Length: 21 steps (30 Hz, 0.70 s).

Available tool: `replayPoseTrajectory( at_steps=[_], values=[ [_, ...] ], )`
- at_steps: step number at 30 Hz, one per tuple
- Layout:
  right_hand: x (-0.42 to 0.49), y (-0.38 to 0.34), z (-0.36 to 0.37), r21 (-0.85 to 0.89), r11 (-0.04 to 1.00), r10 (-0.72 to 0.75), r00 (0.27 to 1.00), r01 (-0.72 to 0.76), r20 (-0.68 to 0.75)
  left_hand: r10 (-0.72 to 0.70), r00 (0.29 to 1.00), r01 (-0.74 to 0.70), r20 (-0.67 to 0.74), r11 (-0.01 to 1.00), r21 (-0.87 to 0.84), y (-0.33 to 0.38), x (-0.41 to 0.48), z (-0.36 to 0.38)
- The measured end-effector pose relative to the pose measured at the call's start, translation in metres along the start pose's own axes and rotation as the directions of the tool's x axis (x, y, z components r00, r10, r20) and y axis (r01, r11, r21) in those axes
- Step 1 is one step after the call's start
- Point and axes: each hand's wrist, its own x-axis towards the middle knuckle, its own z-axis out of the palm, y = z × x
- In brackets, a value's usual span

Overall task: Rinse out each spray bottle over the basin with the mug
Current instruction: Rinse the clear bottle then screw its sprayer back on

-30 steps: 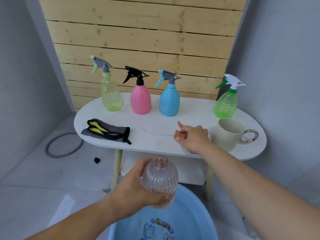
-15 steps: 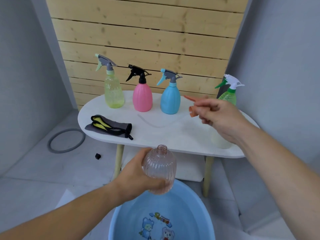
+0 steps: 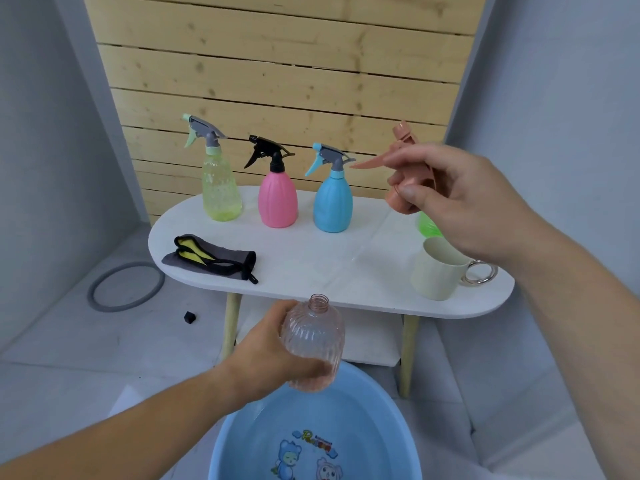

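Left hand (image 3: 270,355) has its fingers wrapped round the uncapped pink bottle (image 3: 313,344), upright over the blue basin (image 3: 391,403). Right hand (image 3: 460,199) grips the orange spray head (image 3: 405,168) above the surface (image 3: 311,258), mug (image 3: 436,275) standing below it. The basin has cartoon bears and lettering, possibly starting with "P", too blurry to read.

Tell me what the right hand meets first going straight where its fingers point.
Probably the blue bottle's trigger head: the right hand, gripping the peach spray head, points left at that height. Depth is unclear; it may pass in front of it.
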Motion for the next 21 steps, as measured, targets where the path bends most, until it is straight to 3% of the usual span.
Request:
replayPoseTrajectory(
  at_steps=[12,21],
  values=[
    [0.002,0.012,0.016,-0.007,1.0,0.017,0.996,-0.016,0.092,0.0,1.0,0.0,0.003,1.0,-0.018,0.0,0.001,0.0],
    [0.0,0.007,0.025,0.121,0.993,-0.004,0.99,-0.013,0.143,-0.015,1.0,0.015,0.009,1.0,0.005,-0.002,-0.001,0.002]
  ],
)
